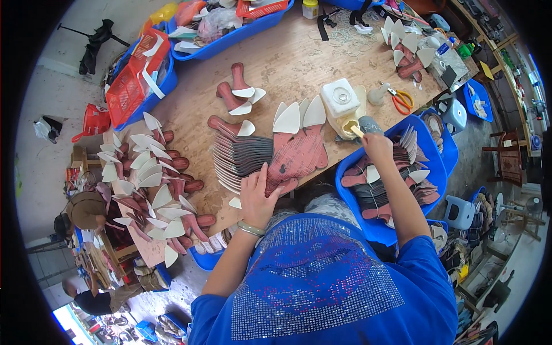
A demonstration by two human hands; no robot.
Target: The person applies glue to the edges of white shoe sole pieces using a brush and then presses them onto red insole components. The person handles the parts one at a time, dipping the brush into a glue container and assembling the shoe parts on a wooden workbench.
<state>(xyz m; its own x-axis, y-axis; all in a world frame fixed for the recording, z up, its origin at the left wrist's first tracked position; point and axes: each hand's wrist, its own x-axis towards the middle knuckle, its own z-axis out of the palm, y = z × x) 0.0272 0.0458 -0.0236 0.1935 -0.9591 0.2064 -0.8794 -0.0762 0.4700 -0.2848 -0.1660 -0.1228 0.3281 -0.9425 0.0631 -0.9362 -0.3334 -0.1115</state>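
Note:
My left hand [256, 195] lies flat, fingers apart, on a fanned stack of dark insole pieces [240, 156] at the near edge of the wooden table [299, 63]. Beside it lie reddish-brown insoles [299, 156] with white wedge pieces [299, 117] on their far ends. My right hand [376, 145] is closed on a brush handle [357, 130], its tip at a white glue container [340, 99]. A blue bin [430, 167] of more insoles sits under my right forearm.
Many insoles with white wedges [155, 190] are spread over the table's left end. Blue and red baskets [138, 80] stand at the far left, orange-handled scissors [401, 100] at the right. Another person [86, 210] sits at the left. Stools [460, 211] stand on the floor.

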